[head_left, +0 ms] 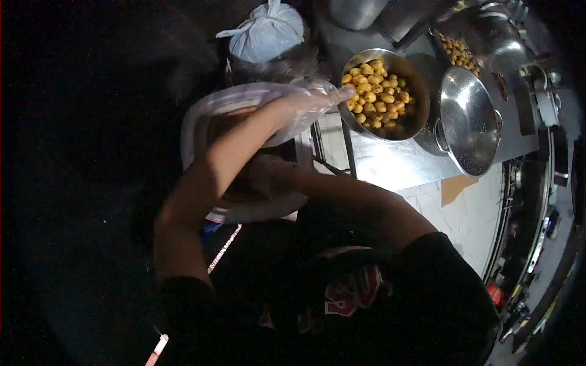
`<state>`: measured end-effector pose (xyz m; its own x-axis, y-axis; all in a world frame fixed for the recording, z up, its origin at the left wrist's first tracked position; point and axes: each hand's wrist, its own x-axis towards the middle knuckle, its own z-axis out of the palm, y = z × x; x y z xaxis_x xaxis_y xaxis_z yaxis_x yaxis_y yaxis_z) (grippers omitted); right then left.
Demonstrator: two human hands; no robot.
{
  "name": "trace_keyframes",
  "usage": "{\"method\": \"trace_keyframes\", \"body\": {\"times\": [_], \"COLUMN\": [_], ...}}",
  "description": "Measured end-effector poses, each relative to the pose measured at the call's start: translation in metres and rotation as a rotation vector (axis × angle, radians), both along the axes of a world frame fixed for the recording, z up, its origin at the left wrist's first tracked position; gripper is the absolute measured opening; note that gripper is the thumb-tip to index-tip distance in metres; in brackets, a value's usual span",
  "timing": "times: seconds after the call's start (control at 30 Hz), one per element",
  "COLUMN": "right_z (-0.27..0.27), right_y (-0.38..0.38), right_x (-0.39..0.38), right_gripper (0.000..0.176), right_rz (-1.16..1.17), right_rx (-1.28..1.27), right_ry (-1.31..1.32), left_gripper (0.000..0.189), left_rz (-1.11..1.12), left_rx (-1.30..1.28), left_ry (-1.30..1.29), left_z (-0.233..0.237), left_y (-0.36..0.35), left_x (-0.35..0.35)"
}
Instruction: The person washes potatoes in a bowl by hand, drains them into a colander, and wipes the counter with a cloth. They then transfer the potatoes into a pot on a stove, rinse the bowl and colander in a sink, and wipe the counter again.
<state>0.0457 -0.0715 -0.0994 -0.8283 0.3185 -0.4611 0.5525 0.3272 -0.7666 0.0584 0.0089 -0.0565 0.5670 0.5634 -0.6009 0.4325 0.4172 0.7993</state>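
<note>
My left hand (320, 97), in a clear plastic glove, reaches across to a deep steel bowl (418, 85). Its thumb lies over the near rim and the fingers are down along the outside, gripping the edge. Inside the bowl are many small yellow potatoes (378, 97). Lower down, my right hand (265, 174) is inside a round bin (204, 107) lined with a plastic bag. Shadow covers that hand, so its fingers and anything in them cannot be made out.
A steel colander (469, 116) stands on the metal table (390, 161) beside the bowl. Behind it are more yellow potatoes (459, 53) in another container. A tied whitish bag (268, 33) sits beyond the bin. Cardboard (456, 189) lies on the tiled floor.
</note>
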Motion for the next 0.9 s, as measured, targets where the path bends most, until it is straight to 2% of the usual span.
{"method": "trace_keyframes", "body": {"times": [0.03, 0.07, 0.1, 0.13, 0.17, 0.2, 0.23, 0.27, 0.3, 0.33, 0.4, 0.43, 0.57, 0.63, 0.67, 0.73, 0.8, 0.83, 0.9], "right_z": [0.001, 0.012, 0.056, 0.06, 0.065, 0.029, 0.004, -0.02, -0.033, -0.047, -0.049, -0.048, -0.016, 0.014, 0.027, 0.041, 0.019, 0.006, -0.021], "right_y": [-0.006, -0.011, -0.016, -0.016, -0.015, -0.009, -0.008, -0.007, -0.006, -0.006, -0.015, -0.019, -0.024, -0.023, -0.022, -0.013, 0.006, 0.009, 0.017], "right_x": [0.005, 0.01, 0.025, 0.032, 0.038, 0.034, 0.029, 0.025, 0.021, 0.016, 0.023, 0.028, 0.08, 0.134, 0.163, 0.221, 0.271, 0.274, 0.279], "right_gripper": [0.051, 0.05, 0.049, 0.048, 0.048, 0.048, 0.047, 0.047, 0.036, 0.028, 0.028, 0.029, 0.03, 0.03, 0.031, 0.031, 0.028, 0.025, 0.021], "right_rz": [0.0, 0.001, -0.285, -0.438, -0.59, -0.34, -0.209, -0.087, 0.05, 0.195, 0.065, -0.026, -0.425, -0.569, -0.618, -0.69, -0.667, -0.679, -0.702], "right_rx": [0.099, 0.194, 0.095, 0.045, -0.003, 0.251, 0.377, 0.509, 0.411, 0.318, 0.355, 0.36, 0.246, 0.155, 0.158, 0.294, 0.788, 0.829, 0.906], "right_ry": [-0.059, -0.123, -0.026, 0.017, 0.075, 0.132, 0.15, 0.176, 0.014, -0.145, -0.095, -0.034, 0.411, 0.629, 0.666, 0.594, 0.239, 0.198, 0.112], "left_gripper": [0.073, 0.061, 0.049, 0.049, 0.037, 0.024, 0.024, 0.016, 0.012, 0.012, 0.012, 0.013, 0.016, 0.01, 0.01, 0.009, 0.007, 0.007, 0.004], "left_rz": [-0.009, 0.022, 0.055, 0.043, 0.071, 0.1, 0.086, 0.187, 0.281, 0.152, 0.148, 0.141, 0.174, 0.048, 0.088, 0.013, -0.141, -0.145, 0.052], "left_rx": [-0.006, 0.021, 0.049, 0.049, -0.003, -0.057, -0.052, -0.162, -0.269, -0.243, -0.3, -0.359, -0.245, -0.173, -0.217, -0.305, -0.195, -0.195, -0.253], "left_ry": [0.066, -0.011, -0.084, -0.082, -0.067, -0.053, -0.057, -0.125, -0.188, 0.029, 0.006, -0.017, 0.047, 0.074, 0.045, -0.01, 0.066, 0.066, 0.124], "left_z": [0.0, -0.026, -0.052, -0.046, -0.035, -0.028, -0.032, -0.042, -0.046, -0.023, -0.064, -0.08, -0.068, -0.082, -0.051, -0.058, -0.06, -0.063, -0.083], "left_y": [0.003, 0.005, 0.007, 0.006, 0.006, 0.005, 0.005, 0.005, 0.009, 0.013, 0.03, 0.035, 0.038, 0.044, 0.034, 0.042, 0.039, 0.034, 0.029], "left_x": [0.013, 0.024, 0.033, 0.038, 0.043, 0.047, 0.051, 0.053, 0.052, 0.046, 0.038, 0.037, 0.044, 0.045, 0.056, 0.05, 0.047, 0.044, 0.031]}}
